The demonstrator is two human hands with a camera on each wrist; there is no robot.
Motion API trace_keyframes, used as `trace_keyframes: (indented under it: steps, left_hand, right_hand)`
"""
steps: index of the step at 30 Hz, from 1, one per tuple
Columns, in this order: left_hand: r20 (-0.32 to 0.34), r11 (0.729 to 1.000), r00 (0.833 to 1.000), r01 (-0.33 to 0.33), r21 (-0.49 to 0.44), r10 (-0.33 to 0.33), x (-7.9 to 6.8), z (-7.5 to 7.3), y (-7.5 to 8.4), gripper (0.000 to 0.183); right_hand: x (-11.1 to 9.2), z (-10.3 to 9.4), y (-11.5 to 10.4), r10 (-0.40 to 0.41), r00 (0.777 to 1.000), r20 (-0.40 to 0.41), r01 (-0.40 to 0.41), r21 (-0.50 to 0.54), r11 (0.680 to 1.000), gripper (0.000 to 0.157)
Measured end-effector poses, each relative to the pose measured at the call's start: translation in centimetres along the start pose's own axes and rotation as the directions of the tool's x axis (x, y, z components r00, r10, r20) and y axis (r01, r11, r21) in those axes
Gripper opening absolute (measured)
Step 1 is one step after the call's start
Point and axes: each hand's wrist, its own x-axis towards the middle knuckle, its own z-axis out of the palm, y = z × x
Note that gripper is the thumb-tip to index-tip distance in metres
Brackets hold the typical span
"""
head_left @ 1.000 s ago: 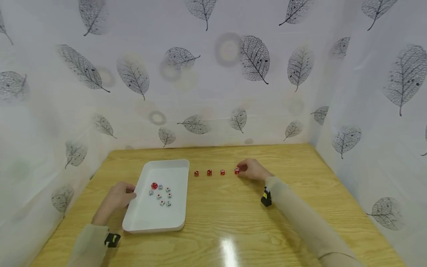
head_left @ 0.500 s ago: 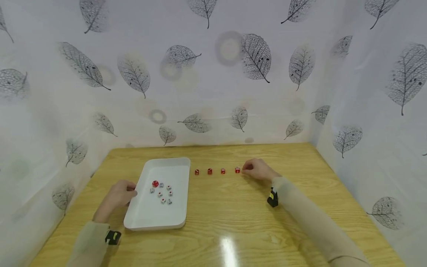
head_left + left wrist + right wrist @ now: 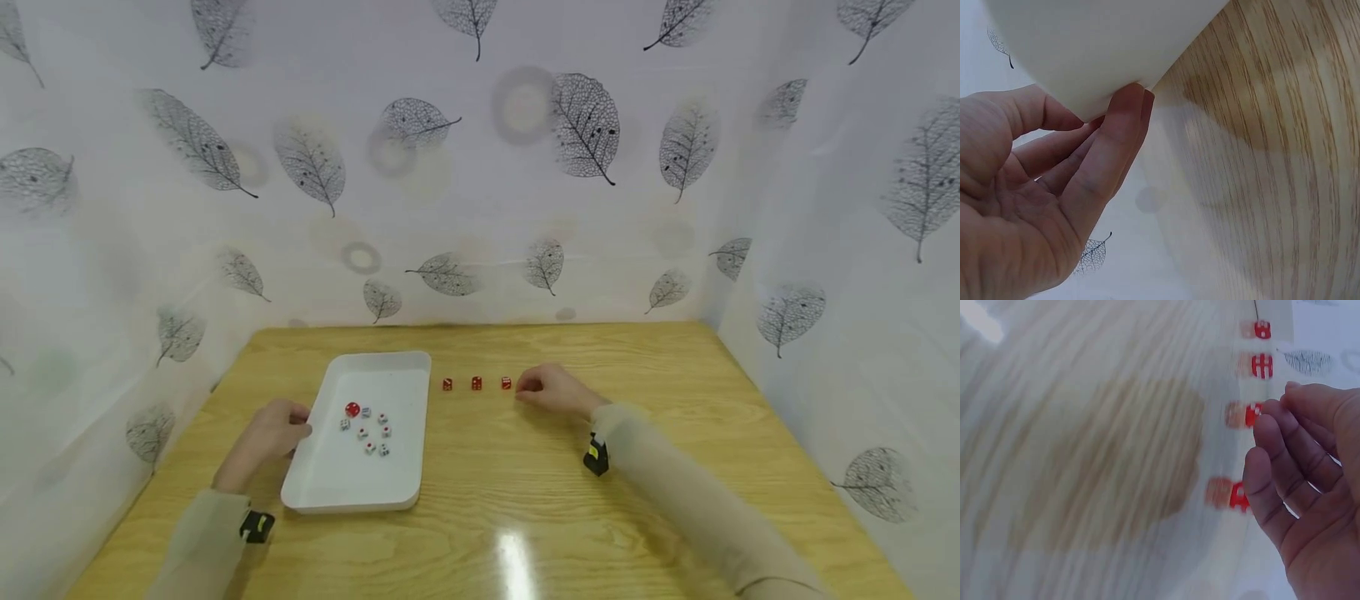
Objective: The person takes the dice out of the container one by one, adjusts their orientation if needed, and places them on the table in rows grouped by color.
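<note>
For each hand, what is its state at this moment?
Left hand: closed, holding the white tray by its edge.
Right hand: open, holding nothing, near the red dice.

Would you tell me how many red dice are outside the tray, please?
4: three dice right of the tray in the head view, and a fourth die, hidden there behind the right hand.

On the table (image 3: 540,483), a tray (image 3: 322,487) holding dice (image 3: 363,434) lies left of a row of other dice (image 3: 476,383)

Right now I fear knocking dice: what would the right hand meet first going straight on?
Probably the red die just left of the right hand in the head view; depth is unclear.
</note>
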Motion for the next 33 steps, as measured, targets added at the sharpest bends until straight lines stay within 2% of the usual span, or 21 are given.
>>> trace_keyframes:
  steps: [5, 10, 17, 20, 27, 33]
  left_hand:
    - [-0.003, 1.0, 1.0, -0.009, 0.013, 0.009, 0.0, -0.1, 0.2, 0.035]
    - [-0.014, 1.0, 1.0, -0.003, 0.017, 0.003, 0.0, -0.1, 0.2, 0.034]
    - [-0.017, 1.0, 1.0, -0.001, 0.013, 0.001, -0.1, 0.0, 0.2, 0.033]
    - [-0.018, 1.0, 1.0, -0.001, 0.021, 0.002, 0.0, 0.1, 0.2, 0.033]
    - [-0.017, 1.0, 1.0, 0.026, 0.01, -0.026, 0.0, 0.1, 0.3, 0.035]
    - [-0.017, 1.0, 1.0, 0.024, 0.007, -0.024, -0.1, 0.1, 0.4, 0.035]
  right_hand:
    - [0.9, 1.1, -1.7, -0.052, 0.998, 0.044, 0.051, 0.006, 0.999, 0.012]
    - [2.2, 2.2, -3.1, -0.081, 0.996, 0.041, 0.083, -0.037, 0.996, 0.012]
    - [4.1, 4.1, -5.3, -0.172, 0.983, 0.06, 0.177, -0.074, 0.981, 0.009]
    - [4.7, 4.7, -6.5, -0.165, 0.982, 0.087, 0.171, -0.066, 0.983, 0.011]
    - [6.0, 5.4, -9.1, -0.212, 0.971, 0.111, 0.222, -0.089, 0.971, 0.012]
    - [7.3, 5.8, -10.4, -0.244, 0.962, 0.127, 0.255, -0.086, 0.963, 0.014]
